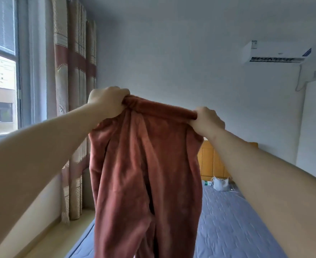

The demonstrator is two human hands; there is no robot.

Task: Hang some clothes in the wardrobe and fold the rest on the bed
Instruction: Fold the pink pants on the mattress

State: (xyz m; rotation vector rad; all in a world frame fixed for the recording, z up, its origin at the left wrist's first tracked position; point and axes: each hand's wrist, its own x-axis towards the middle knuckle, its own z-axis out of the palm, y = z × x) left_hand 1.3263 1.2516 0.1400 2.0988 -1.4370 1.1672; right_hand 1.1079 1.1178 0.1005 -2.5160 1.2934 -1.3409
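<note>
Over bed (237,220), trousers (144,174) below left grip (107,101), right grip (206,119).

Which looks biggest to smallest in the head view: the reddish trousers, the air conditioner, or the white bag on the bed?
1. reddish trousers, by far, though nearness to the camera inflates them
2. air conditioner
3. white bag, smallest

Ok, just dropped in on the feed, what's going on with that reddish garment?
A person holds up a pair of rust-red fleece trousers by the waistband. The left hand grips one end and the right hand grips the other. The legs hang loose above the blue bed, not yet folded. A small white bag lies on the bed near the wooden headboard.
</note>
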